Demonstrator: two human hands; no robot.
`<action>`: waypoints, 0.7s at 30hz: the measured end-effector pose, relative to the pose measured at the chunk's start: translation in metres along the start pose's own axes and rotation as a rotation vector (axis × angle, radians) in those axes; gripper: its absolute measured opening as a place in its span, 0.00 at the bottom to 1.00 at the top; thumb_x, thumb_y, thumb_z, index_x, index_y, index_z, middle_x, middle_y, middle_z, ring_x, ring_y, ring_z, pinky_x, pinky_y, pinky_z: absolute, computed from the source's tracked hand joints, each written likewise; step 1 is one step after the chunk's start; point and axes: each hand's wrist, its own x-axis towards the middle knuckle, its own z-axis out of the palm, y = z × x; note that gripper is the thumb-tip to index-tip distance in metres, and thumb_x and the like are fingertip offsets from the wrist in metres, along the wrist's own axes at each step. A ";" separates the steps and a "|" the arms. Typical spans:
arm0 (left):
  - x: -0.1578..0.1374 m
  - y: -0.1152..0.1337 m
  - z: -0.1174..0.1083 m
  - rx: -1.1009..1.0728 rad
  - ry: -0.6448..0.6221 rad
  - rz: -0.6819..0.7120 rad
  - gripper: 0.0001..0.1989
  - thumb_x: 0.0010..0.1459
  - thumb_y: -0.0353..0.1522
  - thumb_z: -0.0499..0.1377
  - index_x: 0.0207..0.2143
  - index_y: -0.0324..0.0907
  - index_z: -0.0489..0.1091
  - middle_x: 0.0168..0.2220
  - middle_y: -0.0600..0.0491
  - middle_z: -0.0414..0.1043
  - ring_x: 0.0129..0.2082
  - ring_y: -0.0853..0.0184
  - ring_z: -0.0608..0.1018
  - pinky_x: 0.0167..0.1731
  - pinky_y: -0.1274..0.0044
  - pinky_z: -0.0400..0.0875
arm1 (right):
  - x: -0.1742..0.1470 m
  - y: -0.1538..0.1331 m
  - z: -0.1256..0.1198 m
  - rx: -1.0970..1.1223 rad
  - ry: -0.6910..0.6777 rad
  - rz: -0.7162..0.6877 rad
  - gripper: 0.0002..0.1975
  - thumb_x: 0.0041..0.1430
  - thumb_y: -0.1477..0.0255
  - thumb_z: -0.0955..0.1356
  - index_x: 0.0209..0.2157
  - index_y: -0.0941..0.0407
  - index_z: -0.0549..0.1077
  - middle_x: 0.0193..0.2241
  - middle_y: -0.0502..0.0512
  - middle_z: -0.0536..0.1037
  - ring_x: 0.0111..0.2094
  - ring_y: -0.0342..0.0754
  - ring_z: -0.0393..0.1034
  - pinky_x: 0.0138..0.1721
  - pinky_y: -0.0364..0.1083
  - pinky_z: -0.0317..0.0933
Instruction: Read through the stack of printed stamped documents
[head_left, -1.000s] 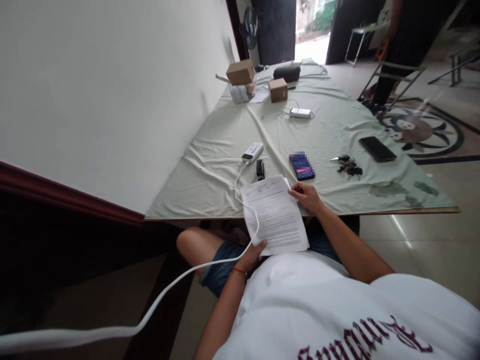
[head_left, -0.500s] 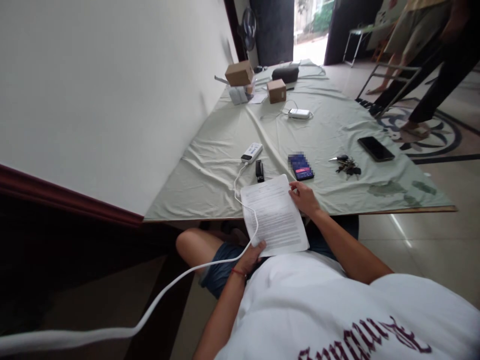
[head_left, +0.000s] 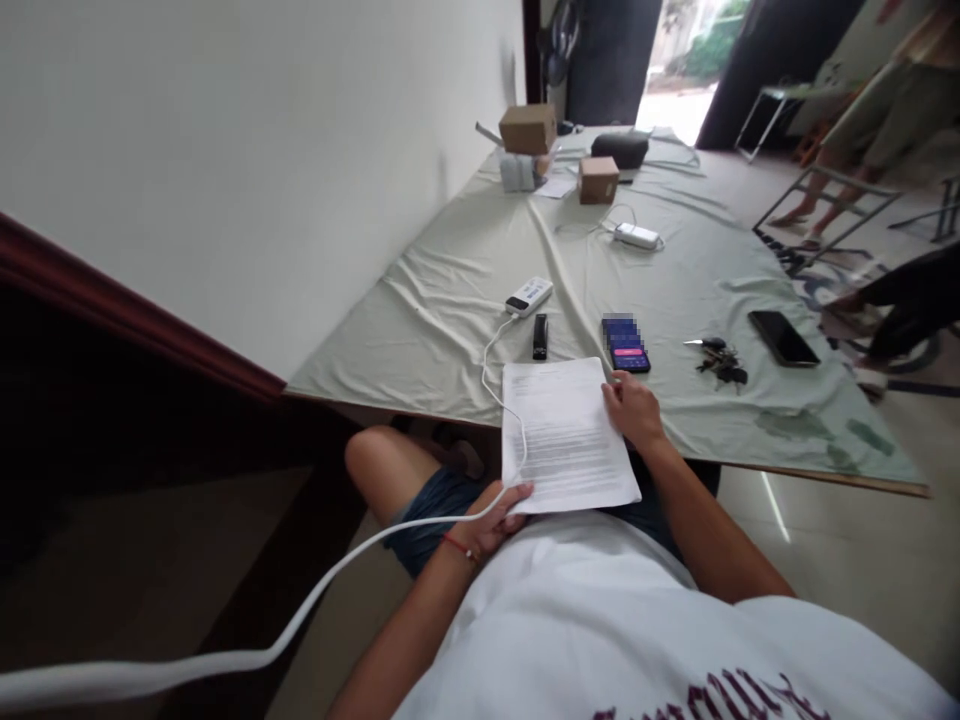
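Note:
A stack of printed paper sheets (head_left: pixel 566 430) rests over the table's front edge and my lap, its text facing up. My left hand (head_left: pixel 496 515) grips the lower left corner, thumb on top and fingers underneath. At the upper right edge, my right hand (head_left: pixel 634 408) has its fingers curled against the sheets. A white cable (head_left: pixel 420 522) runs across the left part of the paper to a white power bank (head_left: pixel 529 297). Just beyond the paper lie a small black stapler (head_left: pixel 540 337) and a phone with a lit screen (head_left: pixel 626 345).
Keys (head_left: pixel 721 362) and a dark phone (head_left: pixel 783 338) lie to the right on the cloth-covered table (head_left: pixel 450 330). Farther back are another white device (head_left: pixel 637 237), cardboard boxes (head_left: pixel 598 180) and a black case (head_left: pixel 619 150). A wall (head_left: pixel 262 150) borders the left; people stand at right.
My view has turned, so the table's contents sit farther right. The sheets stay in my hands, tilted slightly differently. The person in dark trousers at the right has moved.

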 end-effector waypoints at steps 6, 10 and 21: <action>0.002 -0.001 0.005 -0.063 -0.076 -0.037 0.22 0.43 0.38 0.76 0.38 0.35 0.77 0.24 0.57 0.69 0.14 0.84 0.52 0.12 0.84 0.39 | 0.005 -0.006 -0.009 0.333 -0.177 0.212 0.17 0.58 0.59 0.71 0.44 0.56 0.78 0.38 0.61 0.83 0.41 0.57 0.77 0.41 0.51 0.67; 0.003 -0.003 0.005 -0.034 -0.137 -0.039 0.24 0.42 0.41 0.76 0.36 0.35 0.76 0.22 0.58 0.67 0.13 0.84 0.51 0.13 0.83 0.38 | 0.001 -0.009 -0.005 0.758 -0.349 0.331 0.20 0.54 0.55 0.72 0.43 0.53 0.78 0.37 0.56 0.84 0.33 0.54 0.77 0.32 0.49 0.69; -0.006 0.001 0.012 0.013 -0.118 -0.026 0.30 0.41 0.55 0.73 0.27 0.40 0.67 0.13 0.64 0.56 0.11 0.80 0.51 0.12 0.81 0.37 | 0.000 -0.006 -0.001 0.724 -0.471 0.341 0.14 0.52 0.57 0.70 0.36 0.52 0.75 0.26 0.54 0.80 0.26 0.53 0.76 0.28 0.49 0.70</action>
